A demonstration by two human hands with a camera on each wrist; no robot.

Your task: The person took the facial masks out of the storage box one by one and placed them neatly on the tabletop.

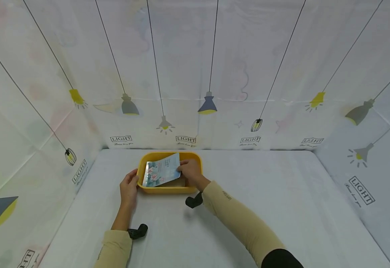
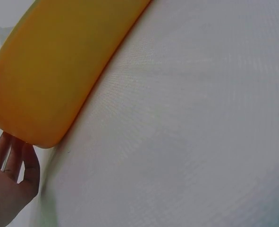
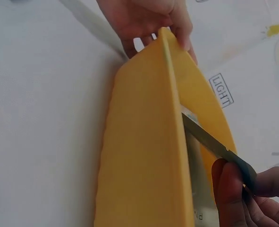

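Observation:
A yellow plastic basket [image 1: 168, 190] stands on the white table. My left hand [image 1: 129, 188] holds its left end, and the right wrist view has that hand's fingers [image 3: 130, 47] at the outside of the end wall. Between thumb and fingers my right hand [image 1: 191, 170] pinches the right edge of a flat, pale blue foil packet [image 1: 163, 169] with a flower print. The packet lies tilted within the basket, its left end low near the left wall. Seen edge-on in the right wrist view, the packet [image 3: 215, 142] slants up past the rim.
A brownish item [image 1: 176, 182] lies in the basket, partly hidden under the packet. The white table [image 1: 265, 193] reaches to a cloth backdrop [image 1: 188, 56] printed with hanging lamps behind and on both sides. Each wrist carries a black camera mount [image 1: 138, 231].

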